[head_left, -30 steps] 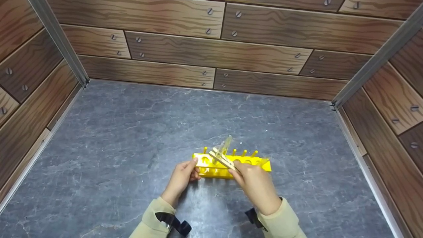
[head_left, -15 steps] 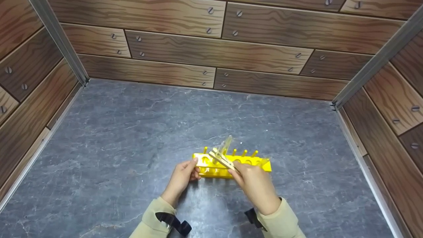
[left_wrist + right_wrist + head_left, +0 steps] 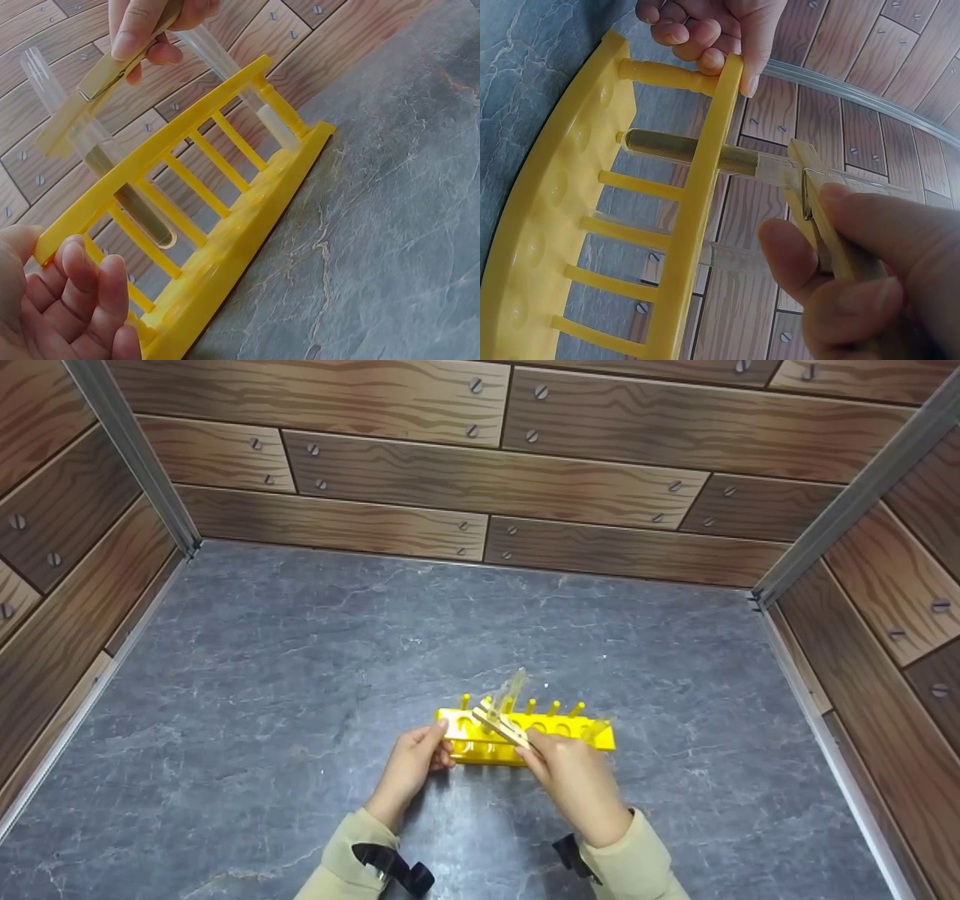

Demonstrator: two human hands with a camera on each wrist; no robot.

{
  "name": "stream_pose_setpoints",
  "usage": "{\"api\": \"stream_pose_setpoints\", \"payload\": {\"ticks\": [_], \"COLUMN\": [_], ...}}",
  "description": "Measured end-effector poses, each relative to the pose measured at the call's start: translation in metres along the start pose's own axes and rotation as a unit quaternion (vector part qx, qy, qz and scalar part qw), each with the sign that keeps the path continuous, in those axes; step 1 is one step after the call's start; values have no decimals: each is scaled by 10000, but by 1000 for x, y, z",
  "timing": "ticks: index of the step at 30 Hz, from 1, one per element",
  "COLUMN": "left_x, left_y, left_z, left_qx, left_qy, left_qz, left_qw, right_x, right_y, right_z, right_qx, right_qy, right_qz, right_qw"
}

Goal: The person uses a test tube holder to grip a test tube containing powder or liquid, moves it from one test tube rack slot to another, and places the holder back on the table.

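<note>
So the left hand (image 3: 416,754) pinched one end of the top bar on a yellow plastic test-tube rack (image 3: 176,137), which stood on a grey marbled table (image 3: 300,622). The right hand (image 3: 577,771) had a pale wooden clamp (image 3: 501,726) squeezed between thumb and fingers, its tips around a clear test tube (image 3: 667,147) with murky dark liquid. That one went through a hole near the left hand. Another clear tube with whitish stuff (image 3: 274,124) sat at the rack's opposite end.
</note>
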State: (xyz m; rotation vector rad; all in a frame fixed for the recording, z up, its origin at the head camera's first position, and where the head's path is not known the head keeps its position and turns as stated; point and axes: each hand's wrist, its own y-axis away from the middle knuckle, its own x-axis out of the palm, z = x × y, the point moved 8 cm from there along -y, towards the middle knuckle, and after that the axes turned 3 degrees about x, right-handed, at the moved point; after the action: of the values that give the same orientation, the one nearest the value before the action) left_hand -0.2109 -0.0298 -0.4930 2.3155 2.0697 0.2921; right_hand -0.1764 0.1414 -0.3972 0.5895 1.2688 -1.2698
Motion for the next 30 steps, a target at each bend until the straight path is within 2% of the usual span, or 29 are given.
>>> {"api": "stream_pose_setpoints", "payload": {"ticks": [9, 21, 30], "left_x": [0, 0, 1], "left_y": [1, 0, 0], "left_z": [0, 0, 0], "left_qx": [77, -12, 43], "left_qy": [24, 131, 152], "left_qz": [-11, -63, -79], "left_qw": [10000, 9999, 9998], "right_x": [5, 14, 19], "right_y": [2, 3, 3], "right_z": [-1, -5, -7], "right_qx": [-14, 44, 90], "right_qy": [18, -139, -166], "right_qz": [35, 174, 288], "right_qw": [10000, 9997, 9994]}}
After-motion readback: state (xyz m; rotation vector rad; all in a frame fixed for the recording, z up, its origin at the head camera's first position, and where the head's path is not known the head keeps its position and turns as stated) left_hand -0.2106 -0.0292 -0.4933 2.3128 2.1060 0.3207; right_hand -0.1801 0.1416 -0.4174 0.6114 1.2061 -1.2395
